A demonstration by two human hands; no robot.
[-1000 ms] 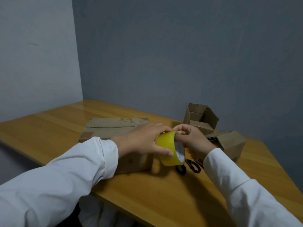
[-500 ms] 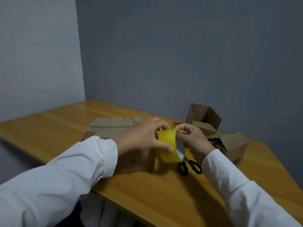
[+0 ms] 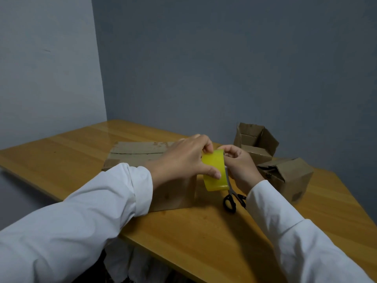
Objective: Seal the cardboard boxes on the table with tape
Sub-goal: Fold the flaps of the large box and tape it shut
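Head camera looks down on a wooden table (image 3: 183, 237) in a corner of grey walls. No brand, label or readable writing shows on any thing; the small box at the right carries only a dark smudge on its side, too unclear to read.

The person holds a roll of yellow tape (image 3: 214, 170) upright above the table, just beside the right end of the large flat cardboard box (image 3: 138, 152). The left hand (image 3: 181, 160) grips the roll from the left: the thumb lies across the yellow band and the fingers curl over its top. The right hand (image 3: 238, 164) is on the other side of the roll, its fingers curled and pinching at the top edge; whether a loose tape end is between the fingertips, I cannot tell. Both sleeves are white.

Black-handled scissors (image 3: 232, 199) lie on the table under the roll, partly hidden by the right wrist. Behind them stands an open small box (image 3: 255, 141) with its flaps up, and near it a second small box (image 3: 289, 176) with crumpled flaps, tilted.

Compared with half a second before, the roll sits a little more upright in the hands and the left fingers are higher on its top edge. The boxes and the scissors lie as they did.
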